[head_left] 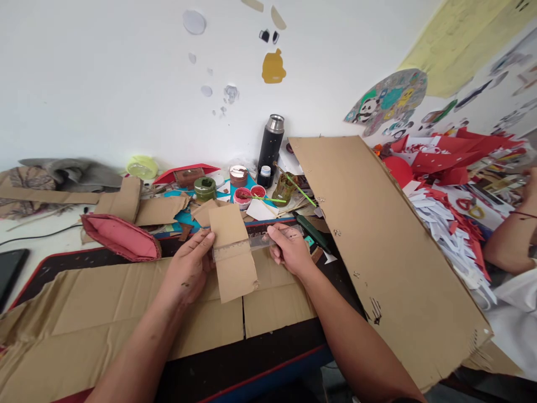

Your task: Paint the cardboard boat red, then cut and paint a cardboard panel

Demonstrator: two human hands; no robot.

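My left hand (193,266) pinches the left edge of a small rectangular piece of cardboard (235,280), held up above the table. Across that piece lies a clear ruler (260,242), its far left end close to my left fingers. My right hand (290,249) is closed around the ruler's right part. Under both hands spreads a large creased cardboard sheet (113,296), resting on a dark mat with a red edge (277,361). Just beyond my right hand lie a green-handled tool (312,230) and a small scraper-like blade (329,258).
Open paint jars (205,188), a black flask (271,143) and a red boat-shaped cardboard form (121,238) stand toward the wall. A big cardboard panel (377,240) leans along the right. Beyond it are paper strips (440,229) and another person's arm (514,235).
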